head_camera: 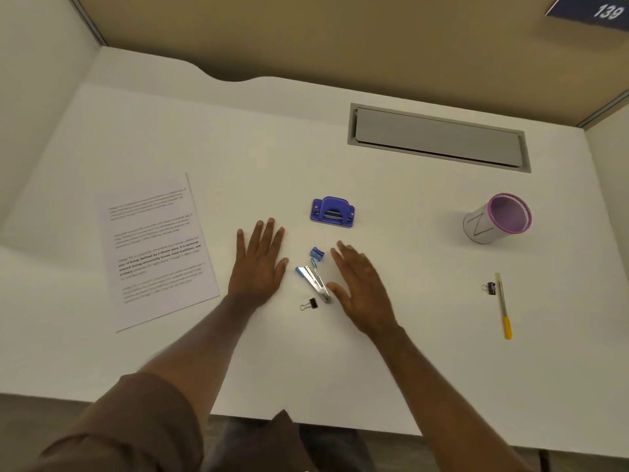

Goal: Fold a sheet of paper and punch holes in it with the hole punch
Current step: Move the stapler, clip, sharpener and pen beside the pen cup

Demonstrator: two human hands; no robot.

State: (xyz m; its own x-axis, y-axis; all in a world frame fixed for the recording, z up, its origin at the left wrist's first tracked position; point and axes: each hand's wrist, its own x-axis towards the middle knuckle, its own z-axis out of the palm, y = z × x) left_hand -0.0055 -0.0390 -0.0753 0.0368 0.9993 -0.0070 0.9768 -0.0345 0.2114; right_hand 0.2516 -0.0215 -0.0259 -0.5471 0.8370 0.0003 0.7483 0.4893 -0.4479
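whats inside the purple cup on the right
The purple-rimmed cup tilts its mouth toward the camera. Only its purple mesh inner wall shows, with nothing sticking out. Its near wall hides the bottom, so a small item lying there cannot be ruled out.

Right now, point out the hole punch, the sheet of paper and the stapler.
hole punch [332, 212], head view, on its purple lever top.
sheet of paper [158, 250], head view, mid-page among the printed text.
stapler [315, 281], head view, on its metal body.
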